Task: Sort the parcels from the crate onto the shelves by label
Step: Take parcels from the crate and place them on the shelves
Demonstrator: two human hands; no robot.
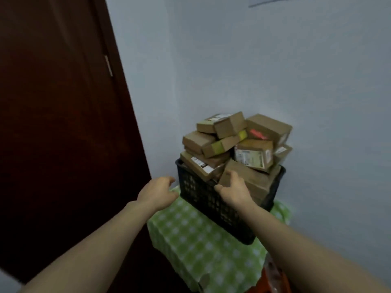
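Nearest, the left forearm (95,240) and right forearm (306,246) reach in from the 2 lower corners toward a black crate (201,199). The left hand (157,192) hovers just beside the crate's left corner, its fingers loosely curled and grasping nothing; blur hides whether it touches the plastic. The right hand (233,191) is at the near rim, thumb and fingers curled round the edge of a plain brown front parcel (254,178), which lies tilted over that rim, partly inside the crate.

More parcels (198,140) are heaped in the crate well above its rim, all brown cardboard, lying at odd angles. Near the middle, a taped parcel (222,144) carries yellow-green tape. Just right of it, a labelled parcel (251,157) turns a large white label toward the camera. At the back right, a marked parcel (268,127) bears a red patch.

The crate stands on a green-and-white checked cloth (190,240), toward its far side, close to a pale wall (275,60). A dark brown door (53,102) fills the left. An orange-red shape (277,278) shows under the cloth at the lower right, too blurred to identify.
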